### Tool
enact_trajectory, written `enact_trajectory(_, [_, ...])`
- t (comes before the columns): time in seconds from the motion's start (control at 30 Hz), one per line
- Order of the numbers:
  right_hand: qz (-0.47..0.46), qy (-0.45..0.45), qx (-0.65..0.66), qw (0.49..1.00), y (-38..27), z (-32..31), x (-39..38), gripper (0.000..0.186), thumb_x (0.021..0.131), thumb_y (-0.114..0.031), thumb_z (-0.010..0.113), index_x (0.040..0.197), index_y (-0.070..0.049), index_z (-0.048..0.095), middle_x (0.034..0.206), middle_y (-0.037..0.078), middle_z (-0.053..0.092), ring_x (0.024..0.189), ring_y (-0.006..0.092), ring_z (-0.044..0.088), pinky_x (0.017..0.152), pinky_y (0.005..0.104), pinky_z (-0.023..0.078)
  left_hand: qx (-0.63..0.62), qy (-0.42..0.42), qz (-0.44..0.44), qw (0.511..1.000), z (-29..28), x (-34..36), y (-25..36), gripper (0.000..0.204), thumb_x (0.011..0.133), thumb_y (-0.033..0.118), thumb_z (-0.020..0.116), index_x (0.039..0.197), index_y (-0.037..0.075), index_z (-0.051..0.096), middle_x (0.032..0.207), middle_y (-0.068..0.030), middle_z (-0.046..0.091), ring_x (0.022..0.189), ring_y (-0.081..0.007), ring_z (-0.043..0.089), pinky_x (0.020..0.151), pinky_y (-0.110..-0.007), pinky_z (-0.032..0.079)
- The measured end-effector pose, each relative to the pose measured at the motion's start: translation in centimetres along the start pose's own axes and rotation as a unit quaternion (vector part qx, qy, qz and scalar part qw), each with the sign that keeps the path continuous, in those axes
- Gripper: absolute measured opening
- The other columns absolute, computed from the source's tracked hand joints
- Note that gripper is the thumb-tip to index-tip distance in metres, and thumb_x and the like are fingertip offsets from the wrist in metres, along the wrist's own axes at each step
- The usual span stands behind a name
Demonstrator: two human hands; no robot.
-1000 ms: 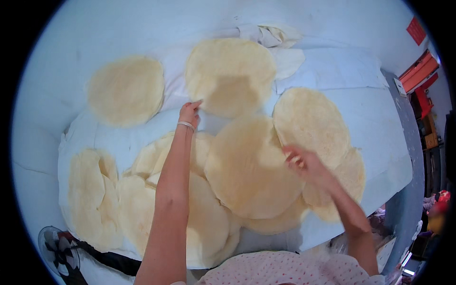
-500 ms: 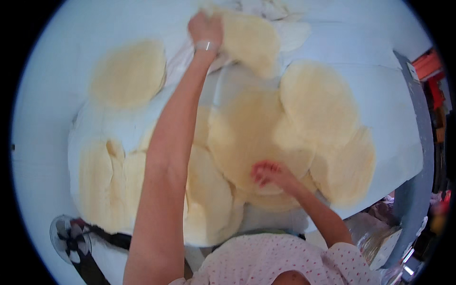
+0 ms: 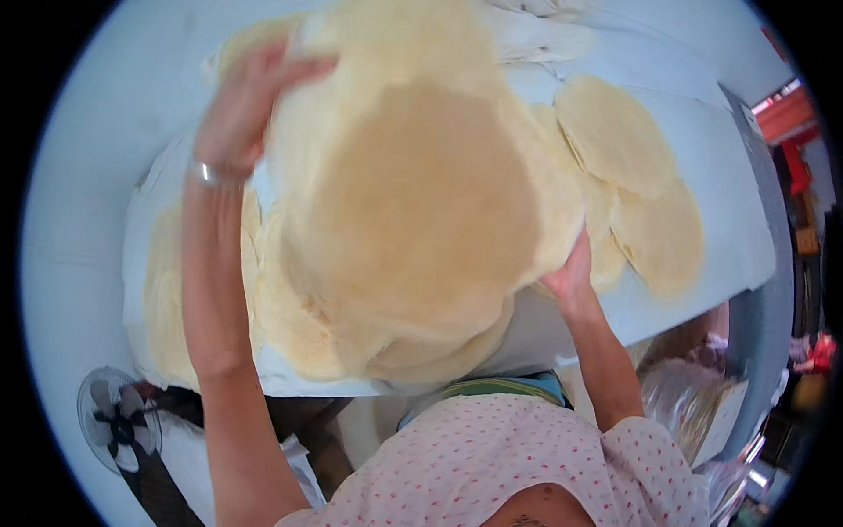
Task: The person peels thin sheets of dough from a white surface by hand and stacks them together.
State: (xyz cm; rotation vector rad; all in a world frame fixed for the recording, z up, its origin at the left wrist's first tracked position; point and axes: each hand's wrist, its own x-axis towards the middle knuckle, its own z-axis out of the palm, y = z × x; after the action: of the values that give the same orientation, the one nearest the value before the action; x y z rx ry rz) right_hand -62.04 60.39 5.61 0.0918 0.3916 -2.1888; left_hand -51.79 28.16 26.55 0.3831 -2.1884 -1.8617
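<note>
A large pale yellow, thin round sheet (image 3: 421, 193), like flatbread, is raised over the middle of the bed-like surface, with a broad shadow on it. My right hand (image 3: 566, 268) grips its right edge, thumb and fingers closed on it. My left hand (image 3: 255, 101) is blurred at its upper left edge, fingers stretched apart; whether it touches the sheet is unclear. Similar rounds lie around: overlapping ones on the right (image 3: 619, 132), more at the left (image 3: 171, 299), partly behind my arm, and one at the back left (image 3: 241, 39), mostly hidden.
The rounds rest on a white cloth (image 3: 720, 237) over a raised surface beside white walls. A black fan (image 3: 118, 413) stands at lower left. Plastic-wrapped items (image 3: 680, 413) are below at the right, beside a grey edge and red clutter. My dotted shirt shows at the bottom.
The top round was pulled from the back toward me and now covers the middle. My left hand moved left and down, its fingers spreading; my right hand moved up and right onto the sheet's edge.
</note>
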Motion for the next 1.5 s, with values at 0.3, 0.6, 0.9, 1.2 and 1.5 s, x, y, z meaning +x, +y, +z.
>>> enact_trajectory(0.3, [0.015,0.064,-0.113,0.991,11.8,-1.7,-9.2,0.057,0.098,-0.045,0.035,0.141,-0.009,0.034,0.139,0.006,0.045,0.127,0.019,0.044,0.104,0.0391,0.038,0.239,0.097,-0.197,0.946,-10.0,-14.8,-23.6,0.03,0.083,0.014,0.068,0.109,0.003,0.058,0.097,-0.0026,0.064,0.085,-0.0107,0.061,0.073,-0.025,0.052])
enact_trajectory(0.6, [-0.029,0.084,-0.388,0.917,13.9,0.2,-11.6,0.062,0.093,-0.025,0.055,0.145,-0.009,0.024,0.101,-0.005,0.053,0.07,-0.0022,0.042,0.053,0.0139,0.032,0.023,0.016,0.004,1.0,13.6,-20.2,-16.9,0.039,0.079,0.015,0.072,0.113,0.006,0.057,0.115,-0.0061,0.057,0.107,-0.0181,0.054,0.087,-0.031,0.046])
enact_trajectory(0.9, [-0.078,0.135,-0.409,0.899,14.6,-1.7,-8.0,0.056,0.081,-0.004,0.059,0.133,-0.002,0.039,0.118,0.009,0.056,0.107,0.0198,0.054,0.093,0.0339,0.043,0.159,0.343,-0.037,0.925,1.7,-23.2,-25.8,0.04,0.075,0.012,0.072,0.111,0.004,0.055,0.106,-0.0106,0.057,0.095,-0.0198,0.055,0.077,-0.032,0.046])
enact_trajectory(1.2, [-0.154,-0.123,-0.574,0.795,15.6,19.0,-6.5,0.05,0.079,0.0,0.057,0.128,0.001,0.046,0.112,0.008,0.059,0.101,0.0132,0.055,0.087,0.0272,0.045,0.231,0.397,-0.074,0.885,-6.3,-29.2,-31.7,0.035,0.073,0.011,0.072,0.103,0.001,0.058,0.098,-0.0106,0.059,0.088,-0.0207,0.056,0.071,-0.031,0.046])
enact_trajectory(1.5, [-0.179,-0.015,-0.441,0.879,23.5,27.4,-4.9,0.048,0.073,-0.006,0.066,0.119,0.0,0.054,0.1,0.012,0.065,0.086,0.0201,0.065,0.077,0.0324,0.052,0.507,0.417,-0.008,0.754,-23.7,-33.2,-32.3,0.046,0.069,-0.002,0.056,0.115,-0.001,0.054,0.121,-0.0209,0.052,0.118,-0.0373,0.045,0.101,-0.044,0.036])
